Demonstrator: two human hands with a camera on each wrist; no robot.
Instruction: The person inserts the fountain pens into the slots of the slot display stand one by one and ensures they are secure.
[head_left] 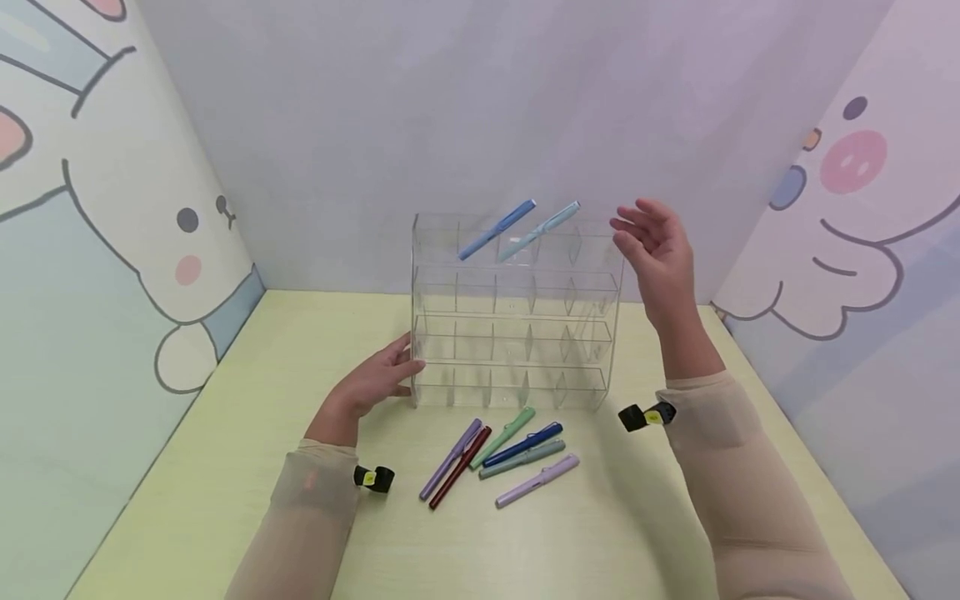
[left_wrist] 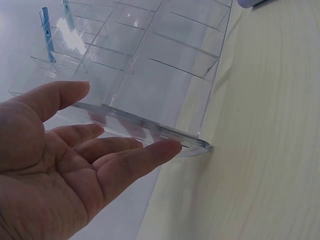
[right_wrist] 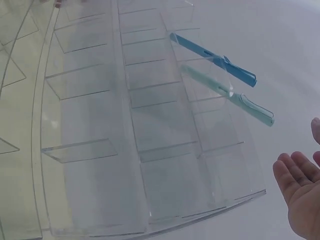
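A clear acrylic rack (head_left: 512,318) with tiers of small compartments stands upright on the table. Two pens lean in its top tier: a blue pen (head_left: 498,230) and a pale blue pen (head_left: 540,231). My left hand (head_left: 378,375) is at the rack's left side, fingers extended along the side panel (left_wrist: 145,122) and thumb apart from them. Up beside the top right corner, my right hand (head_left: 660,258) is raised in the air, fingers loosely bent and nothing in them.
In front of the rack several pens lie on the table: purple (head_left: 451,459), dark red (head_left: 461,467), green (head_left: 503,437), dark blue (head_left: 522,444), grey-green (head_left: 522,459) and lilac (head_left: 537,481). Cartoon-printed walls (head_left: 450,100) close off the back and sides.
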